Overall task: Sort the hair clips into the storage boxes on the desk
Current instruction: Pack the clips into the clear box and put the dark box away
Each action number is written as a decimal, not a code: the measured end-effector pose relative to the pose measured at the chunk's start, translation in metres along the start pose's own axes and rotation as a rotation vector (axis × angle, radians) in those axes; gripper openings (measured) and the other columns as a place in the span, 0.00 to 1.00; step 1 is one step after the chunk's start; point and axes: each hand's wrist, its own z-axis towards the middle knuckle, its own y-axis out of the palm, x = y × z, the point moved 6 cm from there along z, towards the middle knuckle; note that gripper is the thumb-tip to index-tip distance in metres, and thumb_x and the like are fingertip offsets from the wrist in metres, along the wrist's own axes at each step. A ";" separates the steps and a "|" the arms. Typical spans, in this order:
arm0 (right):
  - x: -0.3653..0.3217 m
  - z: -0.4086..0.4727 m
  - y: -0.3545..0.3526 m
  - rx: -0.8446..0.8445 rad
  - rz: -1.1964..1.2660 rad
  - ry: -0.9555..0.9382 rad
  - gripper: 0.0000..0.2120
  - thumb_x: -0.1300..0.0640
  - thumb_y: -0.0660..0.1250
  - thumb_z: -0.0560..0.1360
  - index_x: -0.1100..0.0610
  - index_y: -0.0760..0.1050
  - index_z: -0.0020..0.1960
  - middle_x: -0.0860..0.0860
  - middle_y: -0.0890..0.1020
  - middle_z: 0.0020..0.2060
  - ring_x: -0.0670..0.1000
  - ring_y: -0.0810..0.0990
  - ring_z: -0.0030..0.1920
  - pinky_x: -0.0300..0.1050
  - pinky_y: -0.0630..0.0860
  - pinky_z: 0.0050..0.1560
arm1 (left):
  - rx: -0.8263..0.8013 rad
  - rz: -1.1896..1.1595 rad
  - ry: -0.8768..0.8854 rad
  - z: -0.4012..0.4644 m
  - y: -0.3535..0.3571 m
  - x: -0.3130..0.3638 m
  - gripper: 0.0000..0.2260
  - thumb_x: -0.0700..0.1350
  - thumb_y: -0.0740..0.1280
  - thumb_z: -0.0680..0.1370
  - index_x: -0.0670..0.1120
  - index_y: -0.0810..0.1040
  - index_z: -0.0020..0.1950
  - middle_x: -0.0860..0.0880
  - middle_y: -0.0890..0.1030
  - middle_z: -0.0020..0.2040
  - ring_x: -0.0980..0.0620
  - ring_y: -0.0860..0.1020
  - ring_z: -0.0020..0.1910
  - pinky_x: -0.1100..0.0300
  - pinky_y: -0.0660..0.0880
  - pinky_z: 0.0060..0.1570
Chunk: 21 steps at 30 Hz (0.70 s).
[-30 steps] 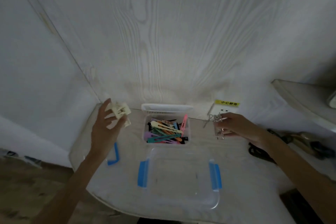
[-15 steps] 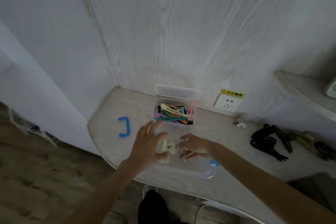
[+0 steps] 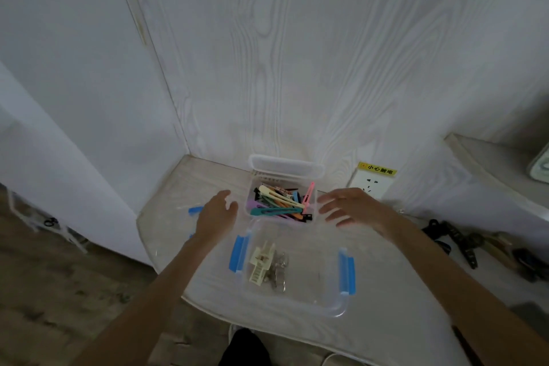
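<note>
A white wall socket [image 3: 369, 187] sits low on the pale wood-grain wall panel [image 3: 297, 53], with a yellow warning sticker [image 3: 377, 169] just above it. To the right, a pale shelf [image 3: 487, 163] juts from the wall. Below it, dark, blurred objects [image 3: 454, 239] lie on the table's right end. On the left, grey-brown wood flooring [image 3: 59, 291] shows beneath a white panel [image 3: 44, 134].
</note>
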 end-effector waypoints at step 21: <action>0.004 0.119 0.020 -0.036 -0.402 0.074 0.17 0.70 0.52 0.78 0.55 0.69 0.61 0.52 0.75 0.49 0.53 0.77 0.45 0.34 0.72 0.37 | 0.020 0.191 -0.185 0.062 -0.023 -0.033 0.12 0.44 0.65 0.76 0.45 0.78 0.59 0.42 0.80 0.58 0.42 0.78 0.57 0.56 0.73 0.54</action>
